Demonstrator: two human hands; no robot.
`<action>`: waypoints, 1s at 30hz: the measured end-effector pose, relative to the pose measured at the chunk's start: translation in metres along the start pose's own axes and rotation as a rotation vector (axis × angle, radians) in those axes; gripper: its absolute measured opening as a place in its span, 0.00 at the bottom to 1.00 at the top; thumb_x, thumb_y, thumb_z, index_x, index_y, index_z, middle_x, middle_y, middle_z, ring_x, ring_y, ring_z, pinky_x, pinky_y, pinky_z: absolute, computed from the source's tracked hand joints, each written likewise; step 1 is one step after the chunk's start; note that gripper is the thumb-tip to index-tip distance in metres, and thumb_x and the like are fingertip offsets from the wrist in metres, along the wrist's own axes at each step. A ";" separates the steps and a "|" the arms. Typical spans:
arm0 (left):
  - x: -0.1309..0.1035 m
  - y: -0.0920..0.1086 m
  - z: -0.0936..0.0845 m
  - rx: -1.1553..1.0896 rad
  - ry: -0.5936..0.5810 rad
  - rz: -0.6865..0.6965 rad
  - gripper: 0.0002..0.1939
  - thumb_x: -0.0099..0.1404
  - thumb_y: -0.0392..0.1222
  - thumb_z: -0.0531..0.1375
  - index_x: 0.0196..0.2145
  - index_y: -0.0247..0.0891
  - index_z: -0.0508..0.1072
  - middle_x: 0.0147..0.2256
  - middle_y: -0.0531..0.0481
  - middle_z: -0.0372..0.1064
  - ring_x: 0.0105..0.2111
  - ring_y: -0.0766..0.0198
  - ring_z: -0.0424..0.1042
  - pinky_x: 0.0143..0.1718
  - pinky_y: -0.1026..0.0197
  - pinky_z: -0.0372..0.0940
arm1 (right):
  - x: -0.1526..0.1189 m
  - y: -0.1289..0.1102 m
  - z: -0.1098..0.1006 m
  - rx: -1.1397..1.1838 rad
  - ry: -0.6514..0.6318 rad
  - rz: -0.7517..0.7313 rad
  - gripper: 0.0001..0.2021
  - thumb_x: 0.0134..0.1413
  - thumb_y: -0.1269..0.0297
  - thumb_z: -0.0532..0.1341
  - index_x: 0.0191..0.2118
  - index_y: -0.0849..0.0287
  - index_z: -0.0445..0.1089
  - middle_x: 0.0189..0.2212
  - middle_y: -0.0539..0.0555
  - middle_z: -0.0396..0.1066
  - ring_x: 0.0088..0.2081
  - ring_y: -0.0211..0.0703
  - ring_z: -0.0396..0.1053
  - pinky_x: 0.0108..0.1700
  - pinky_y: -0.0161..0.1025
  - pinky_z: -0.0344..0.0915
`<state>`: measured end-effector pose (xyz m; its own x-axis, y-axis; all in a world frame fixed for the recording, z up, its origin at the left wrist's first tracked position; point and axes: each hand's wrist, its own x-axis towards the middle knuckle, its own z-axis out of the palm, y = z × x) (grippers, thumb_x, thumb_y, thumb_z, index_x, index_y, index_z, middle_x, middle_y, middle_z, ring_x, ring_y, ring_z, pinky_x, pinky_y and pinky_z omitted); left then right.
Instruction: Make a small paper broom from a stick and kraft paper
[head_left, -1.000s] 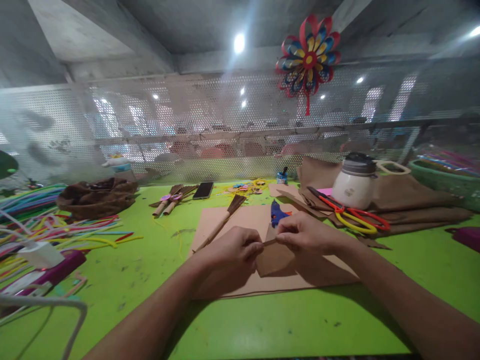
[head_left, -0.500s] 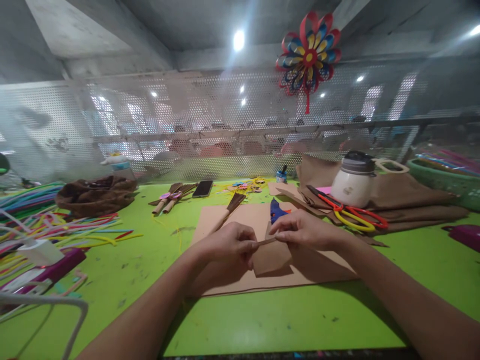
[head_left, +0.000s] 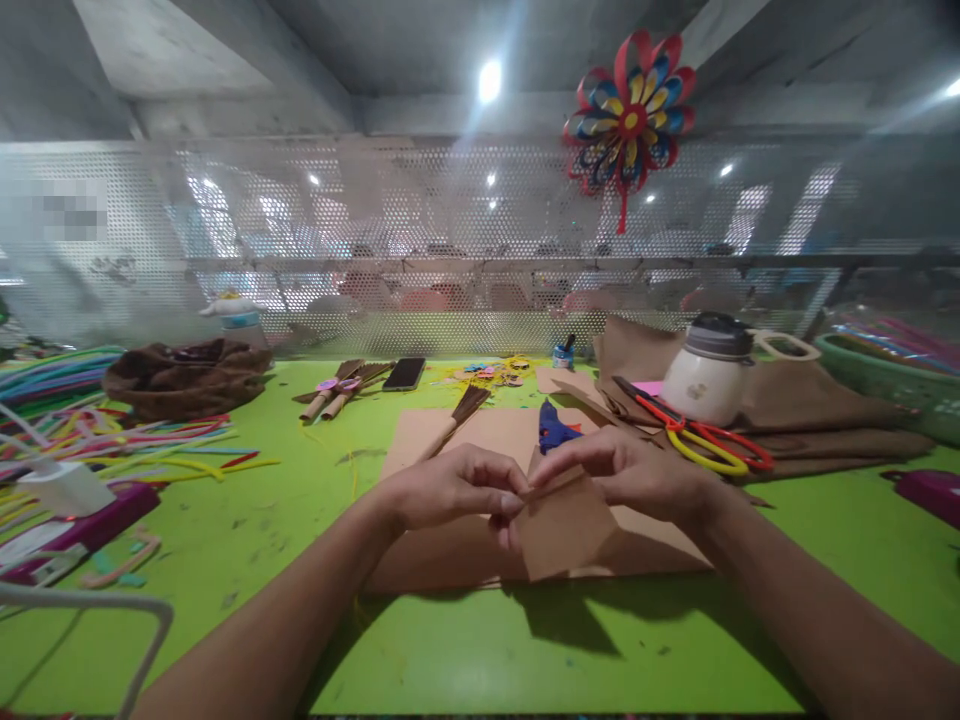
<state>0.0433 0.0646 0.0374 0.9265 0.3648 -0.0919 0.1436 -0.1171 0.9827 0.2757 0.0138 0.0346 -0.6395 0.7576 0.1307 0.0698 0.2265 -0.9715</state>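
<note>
Left grip (head_left: 461, 490) and right grip (head_left: 649, 480) are pinching paper (head_left: 566, 535) at its top edge, above card (head_left: 487, 430) on the desk's (head_left: 255, 540) near middle. At right, a jug (head_left: 716, 375) is bearing an unreadable mark (head_left: 697, 392); farther right, a basket (head_left: 877, 380) is holding colourful strips (head_left: 900, 345).

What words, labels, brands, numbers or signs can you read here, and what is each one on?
None can be read.
White flask: small mark on its front, too small to make out.
Blue jar: any label is too small to read.
Perforated screen: dark marks at the left, too blurred to read.
Brown paper piece: no writing visible.
</note>
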 end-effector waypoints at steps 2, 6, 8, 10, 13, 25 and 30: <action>0.000 0.000 0.005 -0.075 -0.073 -0.030 0.10 0.59 0.46 0.62 0.33 0.36 0.71 0.23 0.54 0.70 0.26 0.68 0.70 0.34 0.62 0.63 | -0.001 -0.004 0.006 0.021 -0.044 -0.037 0.14 0.49 0.61 0.65 0.41 0.62 0.74 0.39 0.57 0.72 0.42 0.43 0.69 0.44 0.40 0.65; 0.001 0.000 0.013 -0.173 -0.154 -0.090 0.12 0.55 0.47 0.65 0.33 0.36 0.72 0.23 0.53 0.71 0.26 0.64 0.71 0.33 0.60 0.65 | 0.001 -0.009 0.019 0.043 -0.050 -0.118 0.10 0.46 0.63 0.67 0.36 0.62 0.75 0.33 0.55 0.71 0.37 0.41 0.69 0.41 0.39 0.65; 0.002 -0.001 0.015 -0.203 -0.187 -0.092 0.14 0.53 0.47 0.66 0.33 0.36 0.72 0.23 0.53 0.71 0.27 0.63 0.71 0.33 0.60 0.65 | 0.001 -0.012 0.023 0.040 -0.043 -0.134 0.09 0.46 0.64 0.67 0.34 0.62 0.75 0.32 0.54 0.70 0.36 0.41 0.68 0.40 0.38 0.65; 0.003 -0.004 0.014 -0.193 -0.216 -0.075 0.15 0.52 0.48 0.66 0.34 0.35 0.74 0.26 0.51 0.72 0.29 0.62 0.71 0.35 0.60 0.64 | 0.001 -0.014 0.025 0.026 -0.020 -0.136 0.06 0.47 0.66 0.67 0.31 0.63 0.74 0.30 0.53 0.69 0.35 0.39 0.68 0.39 0.37 0.64; 0.006 -0.010 0.007 -0.088 -0.078 -0.023 0.13 0.53 0.46 0.65 0.34 0.35 0.75 0.30 0.51 0.72 0.30 0.65 0.69 0.35 0.62 0.63 | 0.000 -0.014 0.023 0.036 0.041 -0.102 0.05 0.48 0.67 0.66 0.28 0.63 0.71 0.29 0.52 0.69 0.33 0.37 0.67 0.38 0.36 0.64; 0.011 -0.017 0.003 0.426 0.151 -0.134 0.14 0.56 0.50 0.60 0.30 0.34 0.74 0.25 0.52 0.69 0.26 0.67 0.64 0.28 0.65 0.58 | 0.013 0.010 0.023 -0.753 0.053 0.156 0.08 0.52 0.66 0.57 0.27 0.62 0.72 0.22 0.50 0.68 0.25 0.35 0.60 0.26 0.31 0.53; 0.012 -0.027 0.003 0.730 0.271 -0.176 0.08 0.53 0.39 0.56 0.27 0.36 0.74 0.24 0.53 0.68 0.26 0.67 0.63 0.24 0.67 0.54 | 0.012 -0.002 0.042 -0.998 0.106 0.104 0.10 0.52 0.68 0.55 0.28 0.62 0.73 0.24 0.52 0.69 0.23 0.33 0.57 0.23 0.32 0.47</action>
<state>0.0513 0.0691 0.0092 0.7656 0.6351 -0.1018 0.5587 -0.5781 0.5947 0.2354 -0.0033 0.0293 -0.5256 0.8423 0.1193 0.7614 0.5283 -0.3758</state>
